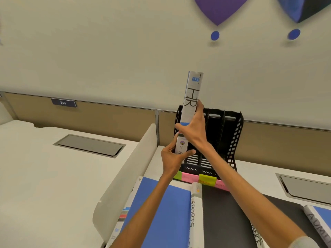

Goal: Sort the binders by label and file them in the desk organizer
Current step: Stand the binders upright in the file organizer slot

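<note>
**Item:** HR binder. Centre of frame, upright, spine facing you. Its lower end is at the leftmost slot of the black desk organizer. Your hands hide whether the bottom edge has entered the slot.

**Risks:**
1. The bottom corner may catch on the organizer's front lip or a divider if you lower it off line. The tall binder would then likely tip sideways.
2. The mesh organizer looks light, so a forward push could slide it back toward the partition.
3. The coloured sticky labels along the organizer's front sit partly behind your arms. Check that the slot matches before you let go.

**Left hand**: low on the spine, thumb and fingers wrapped round it and clamped.

**Right hand**: higher, at mid-spine. The thumb lies across the spine, the index finger runs up its right edge, and the grip is clamped.

**Awaiting filing:** SPORTS binder, lying flat at the bottom of frame.
</note>
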`<act>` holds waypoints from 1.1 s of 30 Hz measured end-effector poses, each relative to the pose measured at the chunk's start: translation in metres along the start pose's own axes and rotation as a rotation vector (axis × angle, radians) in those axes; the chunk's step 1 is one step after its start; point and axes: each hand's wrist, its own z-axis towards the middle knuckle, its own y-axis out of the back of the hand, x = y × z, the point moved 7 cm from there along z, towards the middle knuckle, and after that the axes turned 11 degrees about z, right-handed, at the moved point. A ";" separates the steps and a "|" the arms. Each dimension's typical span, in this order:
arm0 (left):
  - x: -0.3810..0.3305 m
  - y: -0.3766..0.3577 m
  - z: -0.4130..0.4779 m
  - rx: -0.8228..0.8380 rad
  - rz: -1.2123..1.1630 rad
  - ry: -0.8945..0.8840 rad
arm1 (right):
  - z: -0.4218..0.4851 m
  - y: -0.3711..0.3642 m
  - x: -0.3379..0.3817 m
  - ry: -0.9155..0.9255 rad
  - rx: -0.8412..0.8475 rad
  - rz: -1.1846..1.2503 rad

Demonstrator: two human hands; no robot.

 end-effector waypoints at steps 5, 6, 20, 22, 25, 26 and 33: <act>0.035 -0.009 0.011 0.025 0.022 -0.003 | -0.006 -0.015 -0.043 -0.002 0.014 0.018; 0.041 -0.009 0.013 0.029 0.024 0.004 | -0.008 -0.018 -0.050 -0.006 0.017 0.018; 0.099 -0.025 0.029 0.347 0.587 0.012 | -0.027 -0.030 -0.112 -0.107 -0.016 -0.004; 0.107 -0.028 0.025 0.379 0.582 0.026 | -0.027 -0.033 -0.112 -0.098 -0.009 -0.016; 0.116 -0.029 0.017 0.429 0.426 0.067 | -0.026 -0.035 -0.114 -0.097 0.001 -0.014; 0.117 -0.027 0.017 0.426 0.407 0.067 | -0.025 -0.035 -0.115 -0.100 -0.004 -0.013; 0.133 -0.006 0.020 0.371 0.331 0.121 | -0.023 -0.036 -0.119 -0.078 -0.036 -0.033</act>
